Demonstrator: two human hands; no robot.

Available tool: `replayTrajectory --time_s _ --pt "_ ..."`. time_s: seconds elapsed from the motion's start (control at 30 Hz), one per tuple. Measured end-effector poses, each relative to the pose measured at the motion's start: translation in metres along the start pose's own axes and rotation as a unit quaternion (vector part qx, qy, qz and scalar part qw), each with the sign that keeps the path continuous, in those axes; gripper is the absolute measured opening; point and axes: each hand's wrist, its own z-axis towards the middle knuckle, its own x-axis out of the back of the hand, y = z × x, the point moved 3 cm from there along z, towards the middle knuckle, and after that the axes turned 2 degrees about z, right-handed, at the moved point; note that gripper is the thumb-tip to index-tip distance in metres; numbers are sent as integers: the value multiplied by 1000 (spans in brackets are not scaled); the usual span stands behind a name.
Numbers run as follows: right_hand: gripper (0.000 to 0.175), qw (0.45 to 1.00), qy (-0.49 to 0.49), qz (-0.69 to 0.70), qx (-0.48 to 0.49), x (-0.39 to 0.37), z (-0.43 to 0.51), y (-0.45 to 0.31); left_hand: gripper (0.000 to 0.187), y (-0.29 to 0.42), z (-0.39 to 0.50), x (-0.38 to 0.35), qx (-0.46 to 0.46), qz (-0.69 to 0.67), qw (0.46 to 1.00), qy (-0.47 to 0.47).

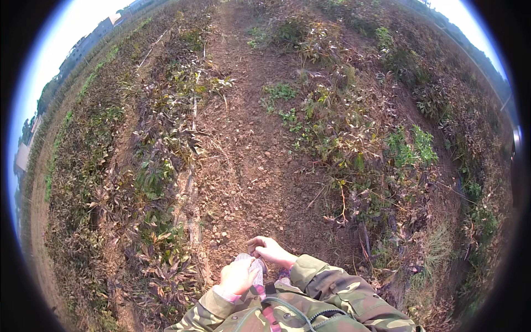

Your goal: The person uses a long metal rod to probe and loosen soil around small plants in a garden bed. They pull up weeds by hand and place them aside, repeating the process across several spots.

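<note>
My left hand (238, 276) is low in front of my body, its fingers curled against a pale, textured piece of fabric (258, 274). Just beyond it and to the right, my right hand (270, 251) bends its fingers inward near the fabric's far end. Whether the fabric is a glove or part of my clothing is unclear, as is whether either hand grips it. Both arms wear a camouflage jacket (332, 286) with an open zip (327, 312). Pinkish cloth (270, 317) shows beneath the jacket.
A bare soil furrow (257, 178) strewn with small stones runs straight ahead. Withered, leafy crop rows flank it on the left (155, 166) and right (348, 137). A pale strip (195, 103) edges the left row. Buildings (89, 41) stand far off left.
</note>
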Motion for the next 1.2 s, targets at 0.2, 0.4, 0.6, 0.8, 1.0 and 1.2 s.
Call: replayTrajectory --time_s 0.2,0.4,0.6,0.8,1.0,1.2 --pt "35 998 51 -1 43 82 90 -58 38 -27 144 18 -58 -22 996 -63" --pt "33 985 155 -4 -69 147 186 -155 41 -71 306 88 -122 40 992 -21" --pt "29 983 176 -41 -17 195 273 -276 37 -132 413 186 -131 -12 981 140" --pt "28 967 232 -86 -56 276 298 -319 42 -177 489 204 -26 -8 1000 -9" --pt "25 955 296 -1 -30 387 366 -338 42 -193 617 228 -26 20 998 61" --pt "25 973 223 61 8 460 475 -434 40 -116 774 304 -65 28 996 52"
